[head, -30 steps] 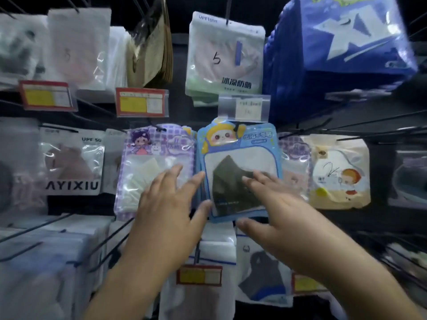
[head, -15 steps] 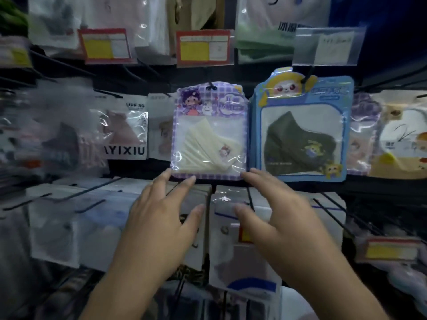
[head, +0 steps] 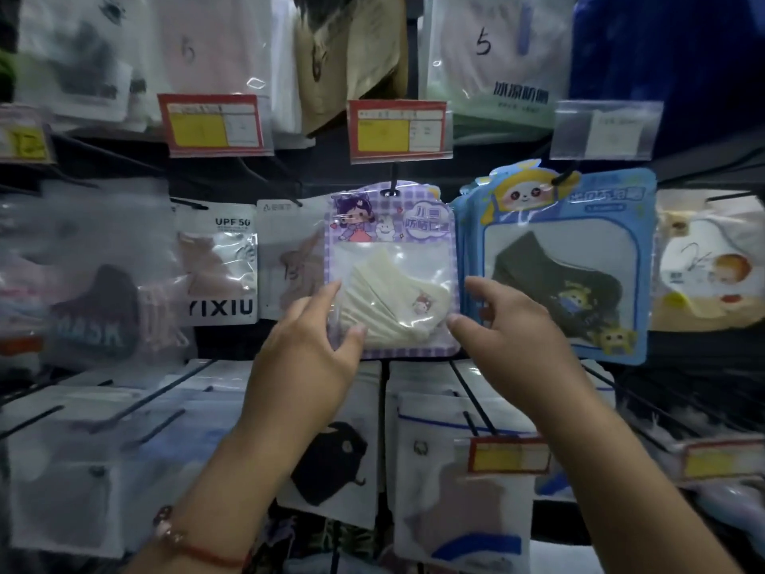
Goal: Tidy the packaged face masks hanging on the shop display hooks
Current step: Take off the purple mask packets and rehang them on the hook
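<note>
A purple checked mask pack (head: 393,225) with a cream mask inside hangs on a hook at the centre of the display. My left hand (head: 306,354) grips its lower left corner, thumb on the front and fingers at the left edge. My right hand (head: 513,329) holds its lower right edge, thumb tip on the corner and fingers curled into the gap beside the blue mask packs (head: 579,225). Those blue packs hold a dark mask and hang as a fanned stack just to the right.
More bagged masks hang all around: a white UPF 50 pack (head: 221,279) to the left, a yellow cartoon pack (head: 703,267) at far right, white packs (head: 463,482) on bare hooks below. Red-and-yellow price tags (head: 399,130) hang above and below.
The view has swung from the blue pack to the purple one. Both hands rose from below the packs and closed in on the purple pack's lower corners.
</note>
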Demonstrator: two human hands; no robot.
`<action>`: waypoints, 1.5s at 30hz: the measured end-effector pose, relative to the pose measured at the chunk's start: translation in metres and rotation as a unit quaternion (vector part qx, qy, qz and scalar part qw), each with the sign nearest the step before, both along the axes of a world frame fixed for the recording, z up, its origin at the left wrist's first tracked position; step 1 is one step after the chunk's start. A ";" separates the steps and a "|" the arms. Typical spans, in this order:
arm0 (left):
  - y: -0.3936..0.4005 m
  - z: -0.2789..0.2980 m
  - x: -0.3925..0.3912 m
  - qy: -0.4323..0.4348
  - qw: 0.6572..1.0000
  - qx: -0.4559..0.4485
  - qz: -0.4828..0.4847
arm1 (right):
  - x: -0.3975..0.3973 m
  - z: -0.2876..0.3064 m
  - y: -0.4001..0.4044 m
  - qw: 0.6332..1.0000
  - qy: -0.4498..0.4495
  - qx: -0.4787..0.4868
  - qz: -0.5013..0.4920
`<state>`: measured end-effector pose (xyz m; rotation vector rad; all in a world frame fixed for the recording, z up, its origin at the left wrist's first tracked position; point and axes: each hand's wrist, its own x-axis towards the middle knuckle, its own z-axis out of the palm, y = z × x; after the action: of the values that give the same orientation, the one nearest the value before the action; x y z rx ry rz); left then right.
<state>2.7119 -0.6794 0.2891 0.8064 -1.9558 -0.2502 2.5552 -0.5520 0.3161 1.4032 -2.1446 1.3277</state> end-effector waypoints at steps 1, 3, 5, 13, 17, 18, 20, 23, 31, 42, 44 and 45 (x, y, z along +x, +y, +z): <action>-0.003 0.002 -0.003 0.013 1.000 0.012 -0.008 | -0.002 -0.001 -0.003 1.000 -0.015 0.000 -0.004; -0.007 0.004 -0.007 0.043 0.998 0.031 -0.020 | -0.006 -0.002 -0.010 0.998 -0.063 0.005 0.000; -0.009 0.004 -0.008 0.071 0.997 0.033 -0.020 | -0.007 -0.004 -0.014 0.994 -0.110 0.001 0.028; -0.012 0.005 -0.007 0.129 0.991 0.013 -0.023 | -0.016 -0.009 -0.022 0.980 -0.163 -0.069 0.089; -0.011 0.007 -0.005 0.185 0.978 0.067 -0.066 | -0.016 -0.012 -0.018 0.978 -0.157 -0.105 0.088; -0.010 0.008 -0.004 0.201 0.972 0.085 -0.083 | -0.016 -0.011 -0.016 0.978 -0.150 -0.117 0.085; -0.011 0.010 -0.002 0.233 0.958 0.123 -0.117 | -0.016 -0.010 -0.013 0.978 -0.135 -0.135 0.085; -0.008 0.017 0.002 0.288 0.900 0.245 -0.215 | -0.012 -0.007 -0.005 0.968 -0.148 -0.150 0.133; 0.023 0.031 0.021 0.305 0.771 0.389 -0.401 | 0.004 0.010 0.009 0.868 -0.387 -0.191 0.247; 0.062 0.014 0.035 0.309 0.785 0.333 -0.421 | 0.037 0.007 0.044 0.819 -0.449 -0.262 0.245; 0.066 0.015 0.036 0.314 0.786 0.332 -0.417 | 0.042 0.010 0.045 0.828 -0.435 -0.266 0.234; 0.068 0.016 0.037 0.315 0.791 0.325 -0.412 | 0.043 0.012 0.047 0.833 -0.426 -0.268 0.228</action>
<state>2.7488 -0.6114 0.3051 0.1368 -1.4259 -1.5728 2.5980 -0.5053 0.3277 1.2184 -1.5576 2.8999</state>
